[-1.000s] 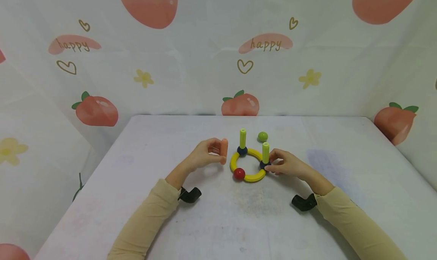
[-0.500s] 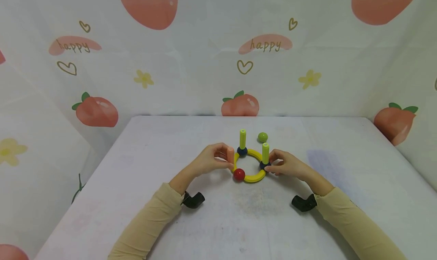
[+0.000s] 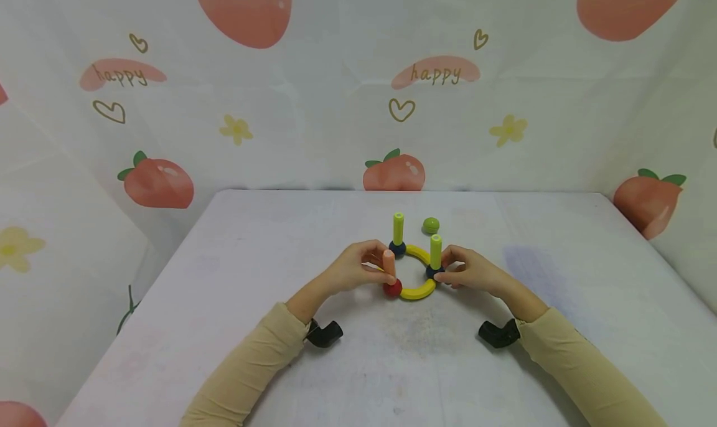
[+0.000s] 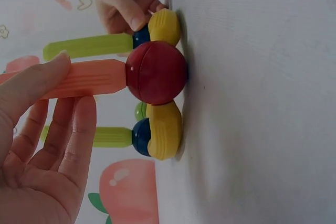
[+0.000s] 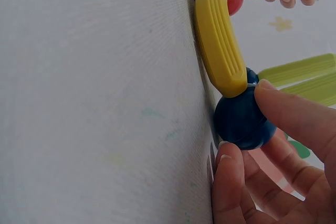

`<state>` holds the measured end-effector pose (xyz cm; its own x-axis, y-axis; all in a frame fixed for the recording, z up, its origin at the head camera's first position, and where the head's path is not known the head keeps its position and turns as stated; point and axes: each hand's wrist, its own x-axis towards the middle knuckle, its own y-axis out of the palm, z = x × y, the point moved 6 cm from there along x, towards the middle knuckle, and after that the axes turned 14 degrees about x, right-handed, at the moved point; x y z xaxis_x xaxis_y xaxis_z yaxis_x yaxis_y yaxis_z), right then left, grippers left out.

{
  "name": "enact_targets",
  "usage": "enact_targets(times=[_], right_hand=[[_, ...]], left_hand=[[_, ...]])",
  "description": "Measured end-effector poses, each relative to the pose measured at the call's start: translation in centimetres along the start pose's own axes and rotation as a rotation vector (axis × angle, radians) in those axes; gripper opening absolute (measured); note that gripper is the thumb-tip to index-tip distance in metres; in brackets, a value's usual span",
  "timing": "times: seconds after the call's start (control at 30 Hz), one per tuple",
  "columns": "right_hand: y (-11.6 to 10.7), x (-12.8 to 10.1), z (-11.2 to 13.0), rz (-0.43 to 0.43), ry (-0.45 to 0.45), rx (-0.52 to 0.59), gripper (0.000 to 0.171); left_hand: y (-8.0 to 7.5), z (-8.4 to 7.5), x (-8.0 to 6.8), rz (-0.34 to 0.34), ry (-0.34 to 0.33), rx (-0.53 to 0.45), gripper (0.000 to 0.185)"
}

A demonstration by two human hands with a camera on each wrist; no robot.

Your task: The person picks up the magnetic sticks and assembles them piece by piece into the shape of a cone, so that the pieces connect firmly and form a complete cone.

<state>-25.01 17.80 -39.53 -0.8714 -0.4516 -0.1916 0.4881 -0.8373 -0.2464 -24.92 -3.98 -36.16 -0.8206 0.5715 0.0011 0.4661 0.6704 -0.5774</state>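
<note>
On the table lies a ring of curved yellow rods [image 3: 415, 292] joined by balls. Two of its balls are dark blue, each with a lime-green rod [image 3: 398, 229] standing upright. My left hand [image 3: 358, 267] pinches an orange rod [image 4: 97, 77] between thumb and fingers; its lower end meets the top of the red ball [image 4: 156, 72] at the ring's near left. At the ring's right side, my right hand [image 3: 472, 269] holds the dark blue ball [image 5: 244, 119] with thumb and fingers. The left hand hides the ring's left part in the head view.
A loose green ball [image 3: 431, 225] lies behind the ring. Black wrist devices [image 3: 325, 334] show beside both cuffs. Behind the white table [image 3: 392, 365] hangs a patterned cloth [image 3: 313, 103].
My left hand has brought the orange rod rightward and toward me, from left of the ring onto the red ball. The right hand has stayed on the blue ball.
</note>
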Motion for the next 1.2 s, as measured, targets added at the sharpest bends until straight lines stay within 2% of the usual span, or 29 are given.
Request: enact_targets(times=[0.1,0.33,0.47,0.87,1.2], right_hand=[[0.0,0.0,0.1,0.01,-0.023,-0.006,0.037],[-0.1,0.3,-0.5,-0.041,0.056,-0.018,0.036],[-0.1,0.3,-0.4,-0.042,0.055,-0.022,0.034],[-0.2,0.3,-0.5,-0.034,0.049,-0.014,0.035],[0.2,0.2,-0.5,-0.025,0.06,0.001,0.036]], left_hand=[[0.3,0.0,0.1,-0.003,0.002,-0.002,0.036],[0.7,-0.1,0.2,0.0,0.022,0.003,0.034],[1.0,0.1,0.3,0.006,0.023,0.02,0.032],[1.7,1.0,0.4,0.055,-0.02,0.177,0.031],[1.4,1.1,0.4,0.06,-0.031,0.227,0.03]])
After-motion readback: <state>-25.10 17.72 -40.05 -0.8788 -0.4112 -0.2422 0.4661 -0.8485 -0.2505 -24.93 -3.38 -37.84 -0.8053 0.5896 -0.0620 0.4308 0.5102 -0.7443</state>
